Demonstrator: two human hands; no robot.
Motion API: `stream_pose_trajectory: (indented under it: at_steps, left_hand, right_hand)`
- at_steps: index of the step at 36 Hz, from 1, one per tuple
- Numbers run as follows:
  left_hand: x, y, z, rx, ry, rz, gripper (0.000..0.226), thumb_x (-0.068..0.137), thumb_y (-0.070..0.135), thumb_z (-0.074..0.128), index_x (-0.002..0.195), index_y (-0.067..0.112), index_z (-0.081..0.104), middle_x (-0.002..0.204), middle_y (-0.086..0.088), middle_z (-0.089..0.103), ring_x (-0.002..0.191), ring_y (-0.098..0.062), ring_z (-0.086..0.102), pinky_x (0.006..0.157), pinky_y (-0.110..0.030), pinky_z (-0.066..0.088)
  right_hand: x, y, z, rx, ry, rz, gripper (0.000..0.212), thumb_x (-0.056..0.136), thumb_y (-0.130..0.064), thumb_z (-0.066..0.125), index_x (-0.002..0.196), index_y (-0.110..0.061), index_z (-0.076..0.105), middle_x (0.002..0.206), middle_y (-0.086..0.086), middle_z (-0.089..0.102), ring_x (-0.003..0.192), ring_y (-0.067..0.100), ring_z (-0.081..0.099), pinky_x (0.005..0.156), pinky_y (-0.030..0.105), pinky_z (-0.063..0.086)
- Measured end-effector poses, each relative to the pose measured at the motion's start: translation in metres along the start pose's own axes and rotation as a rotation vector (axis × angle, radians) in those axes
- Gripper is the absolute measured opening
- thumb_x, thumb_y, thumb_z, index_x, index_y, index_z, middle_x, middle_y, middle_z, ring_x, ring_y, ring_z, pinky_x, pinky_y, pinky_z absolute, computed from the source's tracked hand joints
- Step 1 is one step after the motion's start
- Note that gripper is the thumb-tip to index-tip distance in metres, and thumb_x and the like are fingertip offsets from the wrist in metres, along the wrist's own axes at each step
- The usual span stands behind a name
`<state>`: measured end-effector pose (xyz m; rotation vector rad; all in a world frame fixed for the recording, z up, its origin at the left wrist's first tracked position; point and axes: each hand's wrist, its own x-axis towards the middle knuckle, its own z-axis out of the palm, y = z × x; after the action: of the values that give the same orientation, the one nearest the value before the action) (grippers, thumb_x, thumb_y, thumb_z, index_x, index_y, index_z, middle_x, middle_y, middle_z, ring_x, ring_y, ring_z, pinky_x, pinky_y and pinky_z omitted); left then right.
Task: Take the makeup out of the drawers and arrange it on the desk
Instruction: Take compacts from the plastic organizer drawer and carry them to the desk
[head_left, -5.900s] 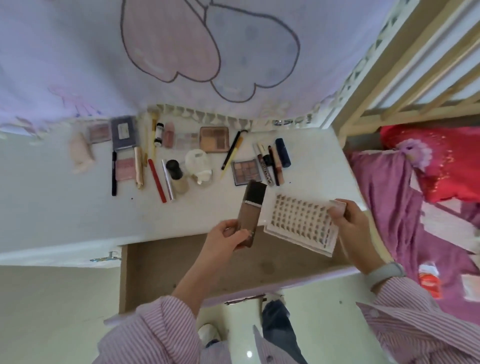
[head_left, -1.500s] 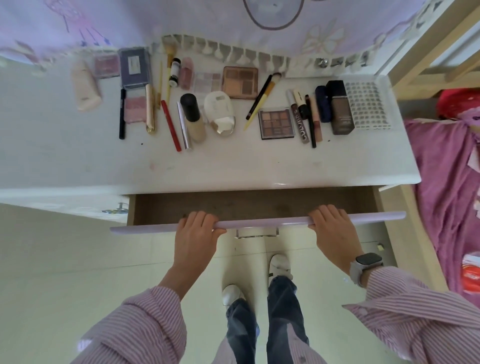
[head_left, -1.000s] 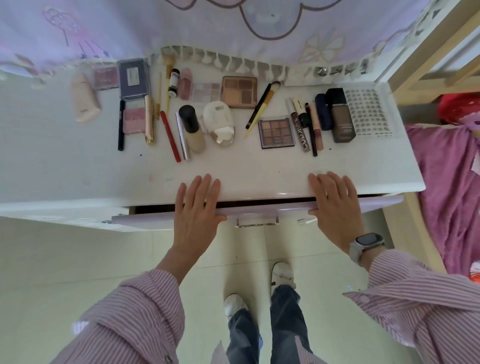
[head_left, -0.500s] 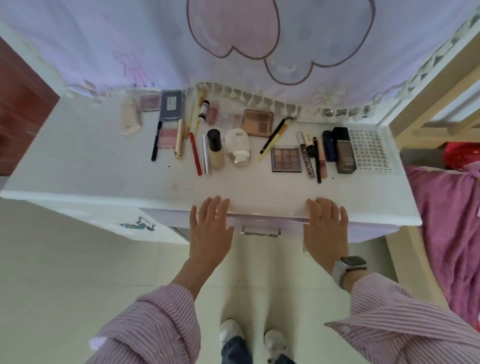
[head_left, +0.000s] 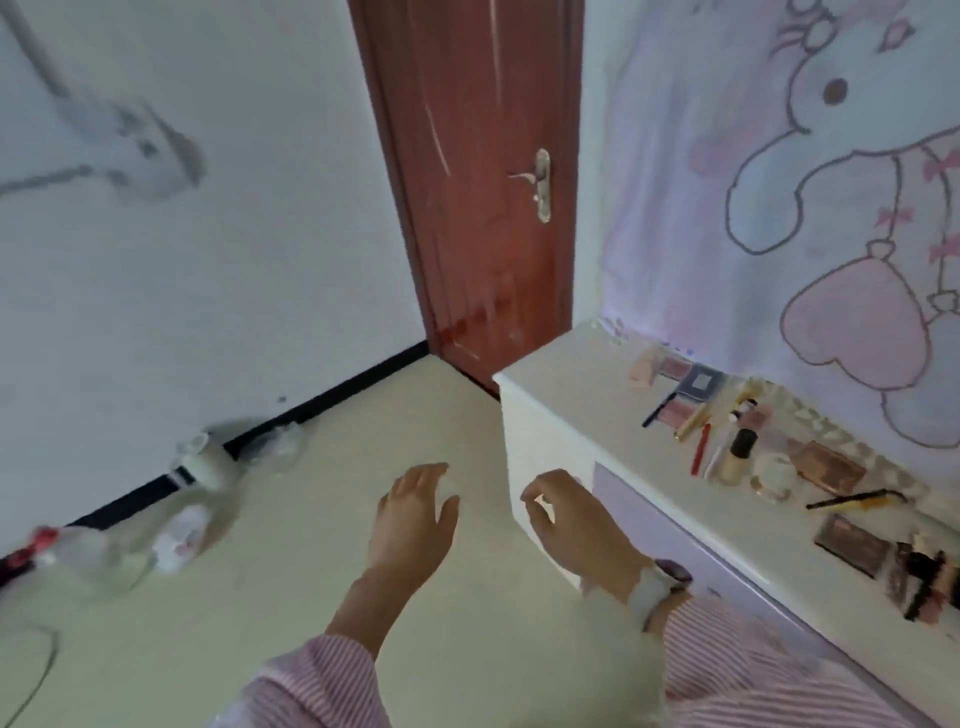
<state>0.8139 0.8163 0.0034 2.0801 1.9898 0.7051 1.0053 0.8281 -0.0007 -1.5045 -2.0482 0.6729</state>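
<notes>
The white desk (head_left: 576, 395) now lies at the right of the view, seen at an angle. Several makeup items lie in a row along its back: a foundation bottle with a black cap (head_left: 736, 457), a red pencil (head_left: 700, 449), a bronze palette (head_left: 828, 466), a dark eyeshadow palette (head_left: 852, 544) and a grey compact (head_left: 701, 382). The lilac drawer front (head_left: 665, 525) sits flush with the desk. My left hand (head_left: 413, 525) hovers over the floor with relaxed fingers and holds nothing. My right hand (head_left: 571, 519) hangs loosely curled near the desk's left corner, also holding nothing.
A red-brown door (head_left: 478, 182) with a metal handle stands behind the desk's left end. Plastic bottles (head_left: 176, 530) and bags lie on the floor along the white wall at left. A lilac cartoon cloth (head_left: 779, 182) hangs behind the desk.
The drawer has been pushed shut. Both hands have left its front and now hang free. The view has swung left, away from the desk, toward the door and floor.
</notes>
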Motion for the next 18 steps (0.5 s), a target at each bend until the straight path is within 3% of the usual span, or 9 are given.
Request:
stream_pose_trajectory:
  at_steps: [6, 11, 18]
  left_hand:
    - [-0.078, -0.086, -0.153, 0.141, 0.253, -0.285, 0.039, 0.095, 0.027, 0.047, 0.132, 0.018, 0.047, 0.135, 0.0, 0.048, 0.124, -0.02, 0.044, 0.101, -0.035, 0.035]
    - [-0.187, -0.165, -0.25, 0.232, 0.447, -0.527, 0.034, 0.093, 0.024, 0.052, 0.125, 0.015, 0.055, 0.128, -0.003, 0.055, 0.121, -0.025, 0.048, 0.098, -0.039, 0.036]
    - [-0.388, -0.254, -0.353, 0.393, 0.594, -0.878, 0.036, 0.095, 0.032, 0.046, 0.129, 0.021, 0.052, 0.131, 0.001, 0.052, 0.121, -0.021, 0.045, 0.097, -0.034, 0.032]
  right_hand:
    - [0.022, -0.172, 0.047, 0.033, -0.201, -0.363, 0.028, 0.095, -0.021, 0.043, 0.118, -0.013, 0.057, 0.119, 0.0, 0.061, 0.111, 0.015, 0.055, 0.095, 0.027, 0.043]
    - [-0.005, -0.312, 0.119, 0.079, -0.308, -0.618, 0.027, 0.096, -0.019, 0.042, 0.116, -0.011, 0.059, 0.12, 0.004, 0.057, 0.108, 0.017, 0.055, 0.088, 0.024, 0.041]
    - [-0.098, -0.491, 0.253, 0.1, -0.517, -0.919, 0.027, 0.095, -0.02, 0.043, 0.112, -0.01, 0.061, 0.116, 0.004, 0.061, 0.113, 0.02, 0.051, 0.094, 0.03, 0.039]
